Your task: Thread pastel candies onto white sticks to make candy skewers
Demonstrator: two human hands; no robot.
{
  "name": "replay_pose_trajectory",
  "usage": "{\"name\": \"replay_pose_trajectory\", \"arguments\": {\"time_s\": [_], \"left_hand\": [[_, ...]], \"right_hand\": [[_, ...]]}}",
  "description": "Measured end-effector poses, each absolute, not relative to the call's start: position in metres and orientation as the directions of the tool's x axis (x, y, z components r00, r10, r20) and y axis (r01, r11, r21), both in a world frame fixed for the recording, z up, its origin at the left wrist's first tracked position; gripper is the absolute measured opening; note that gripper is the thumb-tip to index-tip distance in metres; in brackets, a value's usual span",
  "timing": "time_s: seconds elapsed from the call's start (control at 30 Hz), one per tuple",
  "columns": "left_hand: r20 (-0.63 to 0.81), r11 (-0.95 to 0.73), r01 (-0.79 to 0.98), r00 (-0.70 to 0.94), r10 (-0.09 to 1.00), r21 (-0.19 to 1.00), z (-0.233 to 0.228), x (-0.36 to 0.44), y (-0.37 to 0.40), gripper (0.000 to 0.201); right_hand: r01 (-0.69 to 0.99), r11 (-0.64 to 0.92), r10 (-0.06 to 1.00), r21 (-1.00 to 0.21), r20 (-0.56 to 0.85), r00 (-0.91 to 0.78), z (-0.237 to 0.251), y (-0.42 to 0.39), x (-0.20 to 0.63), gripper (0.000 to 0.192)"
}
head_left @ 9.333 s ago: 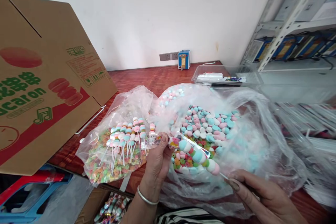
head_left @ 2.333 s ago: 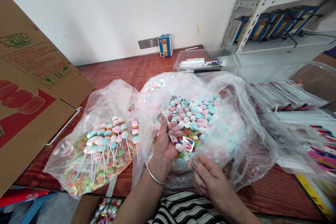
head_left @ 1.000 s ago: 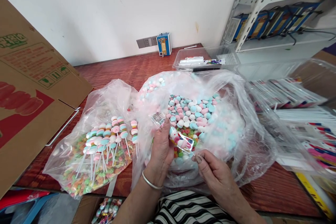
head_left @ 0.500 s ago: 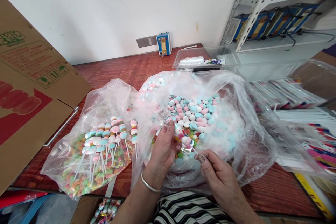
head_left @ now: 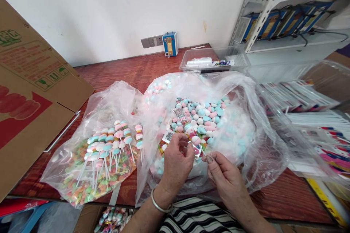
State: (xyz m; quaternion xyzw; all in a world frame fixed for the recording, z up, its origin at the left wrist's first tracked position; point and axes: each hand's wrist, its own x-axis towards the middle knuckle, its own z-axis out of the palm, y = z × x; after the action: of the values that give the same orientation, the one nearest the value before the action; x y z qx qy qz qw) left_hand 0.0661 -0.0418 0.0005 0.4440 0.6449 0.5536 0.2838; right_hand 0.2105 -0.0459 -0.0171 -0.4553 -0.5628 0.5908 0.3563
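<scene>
Left hand [head_left: 177, 156] closed around the lower end of a pastel candy skewer in a clear printed wrapper [head_left: 188, 131], fingers curled over it, silver bangle [head_left: 160, 205] on the wrist. Right hand [head_left: 222, 174] pinching the thin white stick [head_left: 202, 151] at the skewer's base between thumb and forefinger. Wrapper tip with printed label pointing up and away, over the heap of loose pink, white and blue round candies [head_left: 207, 114] inside the large clear plastic bag [head_left: 246, 123]. Both hands just above that bag's near edge.

Smaller clear plastic bag [head_left: 109, 102] just left, touching the large one; holds small multicoloured ring candies [head_left: 82, 182] with a row of assembled pastel skewers on white sticks [head_left: 115, 140] lying on top.

Red-brown wooden bench [head_left: 131, 72] under both bags. Brown printed cardboard box [head_left: 32, 91] at left. Clear plastic tray [head_left: 237, 56] behind the large bag. Grey metal shelving [head_left: 262, 11] at right.
</scene>
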Motion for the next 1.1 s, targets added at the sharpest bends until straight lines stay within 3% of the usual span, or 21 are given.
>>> {"name": "replay_pose_trajectory", "arguments": {"time_s": [0.37,0.73,0.97,1.1], "left_hand": [[0.345,-0.059,0.587,-0.39,0.854,0.808,-0.006,0.059,-0.039,0.01],[0.256,-0.056,0.434,-0.418,0.872,0.899,-0.004,0.057,-0.041,0.02],[0.361,-0.076,0.635,-0.332,0.872,0.769,-0.008,0.055,-0.039,0.012],[0.339,-0.071,0.577,-0.372,0.864,0.814,-0.007,0.054,-0.038,0.011]], "right_hand": [[0.118,-0.118,0.923,-0.986,-0.152,-0.354,-0.024,-0.05,0.21,0.035],[0.173,-0.056,0.934,-0.983,-0.113,-0.338,-0.021,-0.049,0.21,0.032],[0.176,-0.034,0.927,-0.984,-0.097,-0.363,-0.018,-0.049,0.208,0.031],[0.175,-0.047,0.929,-0.983,-0.107,-0.355,-0.019,-0.05,0.208,0.031]]}}
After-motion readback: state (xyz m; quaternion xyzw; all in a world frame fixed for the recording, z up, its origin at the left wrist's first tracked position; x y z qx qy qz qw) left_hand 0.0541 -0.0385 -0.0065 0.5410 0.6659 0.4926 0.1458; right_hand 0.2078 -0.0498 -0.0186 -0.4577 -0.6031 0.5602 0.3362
